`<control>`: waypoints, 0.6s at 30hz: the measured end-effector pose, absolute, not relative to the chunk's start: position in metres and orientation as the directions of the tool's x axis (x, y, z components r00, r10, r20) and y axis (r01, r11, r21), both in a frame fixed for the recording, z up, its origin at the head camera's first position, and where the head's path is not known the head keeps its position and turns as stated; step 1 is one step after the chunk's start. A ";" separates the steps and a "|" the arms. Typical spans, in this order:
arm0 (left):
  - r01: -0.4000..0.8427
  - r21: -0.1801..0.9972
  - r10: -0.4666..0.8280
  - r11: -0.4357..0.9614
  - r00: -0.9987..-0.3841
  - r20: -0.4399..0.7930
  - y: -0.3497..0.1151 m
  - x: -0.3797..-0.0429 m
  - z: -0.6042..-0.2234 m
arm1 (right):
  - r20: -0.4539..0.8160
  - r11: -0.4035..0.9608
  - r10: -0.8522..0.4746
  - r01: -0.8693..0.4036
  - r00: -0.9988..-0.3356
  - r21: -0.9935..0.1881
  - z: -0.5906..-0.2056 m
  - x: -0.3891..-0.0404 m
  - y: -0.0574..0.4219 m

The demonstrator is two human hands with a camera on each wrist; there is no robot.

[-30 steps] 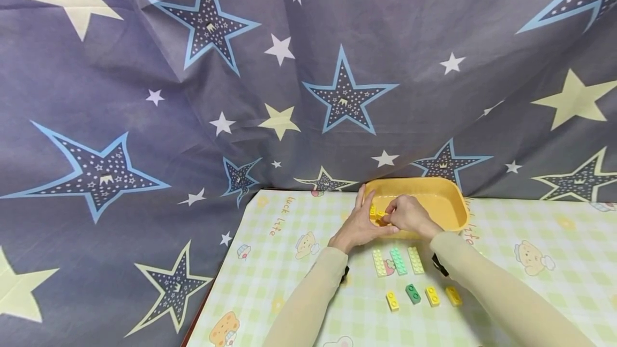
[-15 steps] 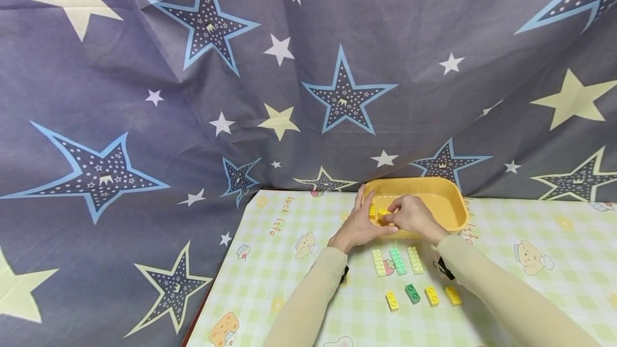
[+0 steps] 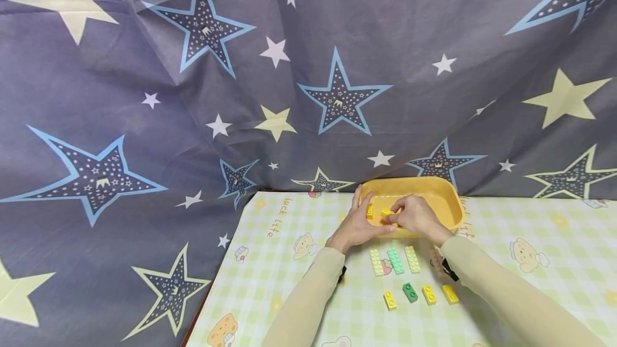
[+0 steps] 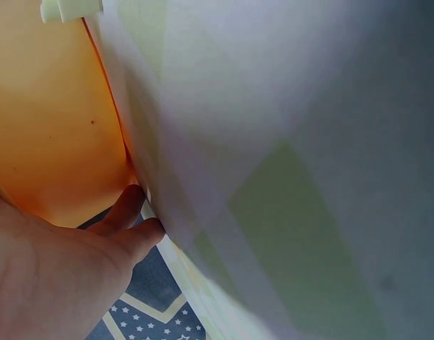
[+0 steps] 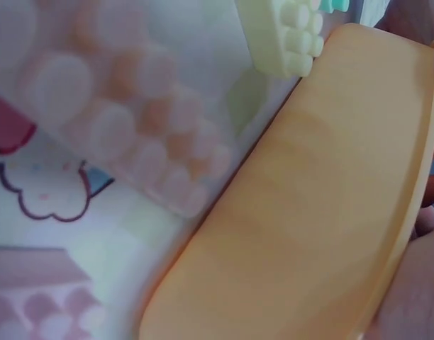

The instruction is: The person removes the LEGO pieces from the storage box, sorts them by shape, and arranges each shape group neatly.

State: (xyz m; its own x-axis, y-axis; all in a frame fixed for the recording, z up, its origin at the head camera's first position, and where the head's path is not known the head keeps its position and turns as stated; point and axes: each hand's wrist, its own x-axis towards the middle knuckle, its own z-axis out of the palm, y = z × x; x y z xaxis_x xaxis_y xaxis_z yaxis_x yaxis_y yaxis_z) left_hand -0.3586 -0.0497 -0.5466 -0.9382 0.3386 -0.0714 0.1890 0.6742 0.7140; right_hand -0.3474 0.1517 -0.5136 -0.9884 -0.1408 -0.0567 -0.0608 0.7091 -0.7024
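Observation:
A yellow-orange tray (image 3: pixel 438 200) stands at the back of the table. The left hand (image 3: pixel 353 229) spreads around its left end, its thumb along the front rim and its fingers fairly straight along the left side. In the left wrist view, two fingertips reach past the tray wall (image 4: pixel 54 106). The right hand (image 3: pixel 418 217) is over the tray and pinches a small yellow toy building brick (image 3: pixel 386 213); its fingers partly cover the brick. Another yellow brick (image 3: pixel 369 211) stands in the tray beside the left hand.
Before the tray lie a pale yellow long brick (image 3: pixel 376 262), a mint green one (image 3: pixel 395 260), another pale yellow brick (image 3: pixel 412 259) and a pinkish brick (image 5: pixel 125 106) near the right wrist. Nearer lie a dark green brick (image 3: pixel 409 292) and several small yellow bricks (image 3: pixel 429 294).
The right hand has moved slightly rightward with the yellow brick, widening the gap to the other yellow brick. The left hand stays at the tray. The head view has shifted a little.

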 end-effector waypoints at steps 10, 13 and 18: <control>0.192 0.720 0.348 0.667 -0.935 -0.073 -0.050 -0.358 -0.546 | -0.043 0.701 -0.111 -0.048 -0.993 -0.711 -0.512 -0.340 0.166; 0.193 0.725 0.351 0.661 -0.934 -0.071 -0.050 -0.358 -0.546 | -0.038 0.687 -0.071 -0.021 -0.997 -0.726 -0.509 -0.338 0.173; 0.190 0.730 0.355 0.657 -0.932 -0.077 -0.051 -0.358 -0.545 | -0.022 0.673 -0.008 0.011 -1.000 -0.739 -0.502 -0.332 0.189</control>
